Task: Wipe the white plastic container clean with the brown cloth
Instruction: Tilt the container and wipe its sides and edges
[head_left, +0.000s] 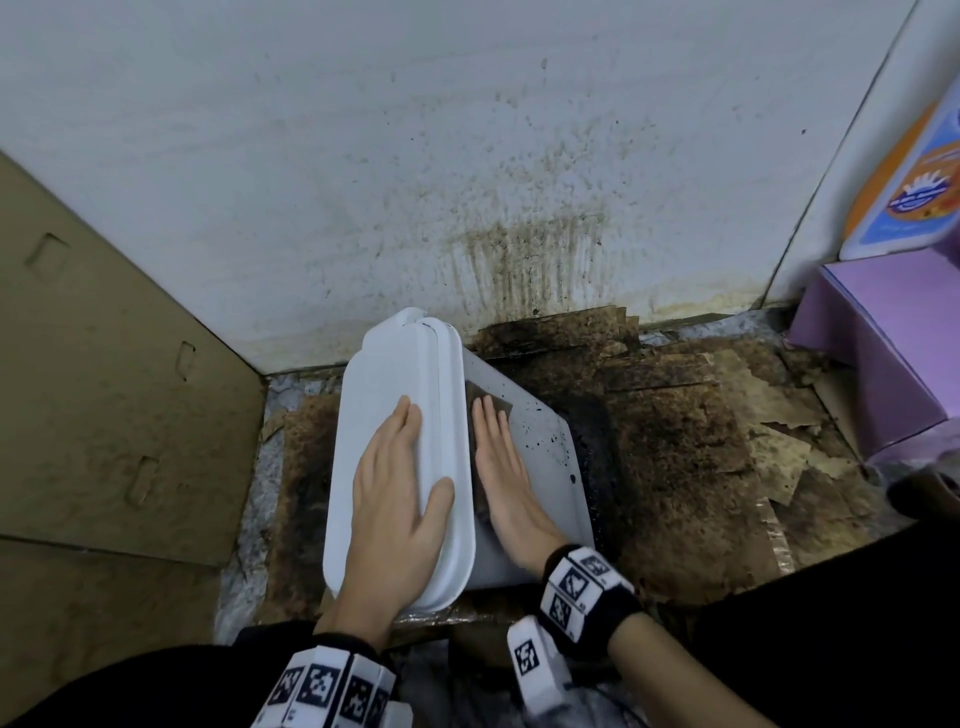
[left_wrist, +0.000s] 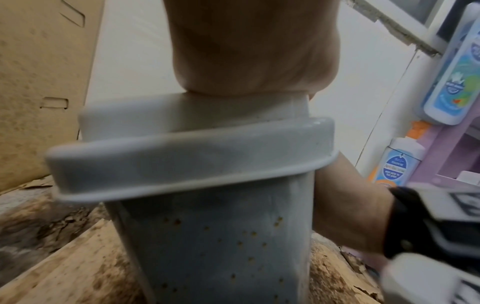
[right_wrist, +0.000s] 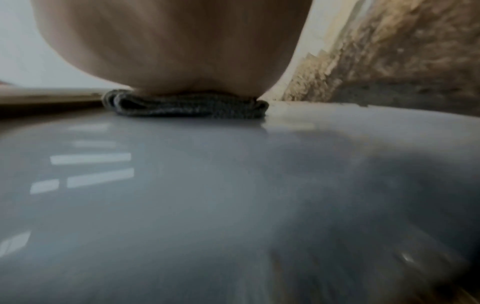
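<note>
A white plastic container (head_left: 384, 374) stands on a stained floor, its lid (left_wrist: 192, 164) closed. My left hand (head_left: 395, 499) lies flat on the lid, fingers straight, thumb over the right rim. On the container's right side wall (head_left: 540, 447), dotted with dark specks, my right hand (head_left: 501, 467) presses flat on a folded brown cloth (head_left: 493, 396). Seen from the right wrist, my palm bears down on the cloth (right_wrist: 187, 107) against the glossy wall (right_wrist: 207, 195). From the left wrist, the front wall (left_wrist: 221, 246) carries small brown spots.
A stained white wall (head_left: 467, 156) rises behind. Cardboard (head_left: 104, 364) leans at the left. Torn, dirty cardboard sheets (head_left: 701, 415) cover the floor to the right. A purple box (head_left: 883, 332) and a colourful bottle (head_left: 914, 176) stand at the far right.
</note>
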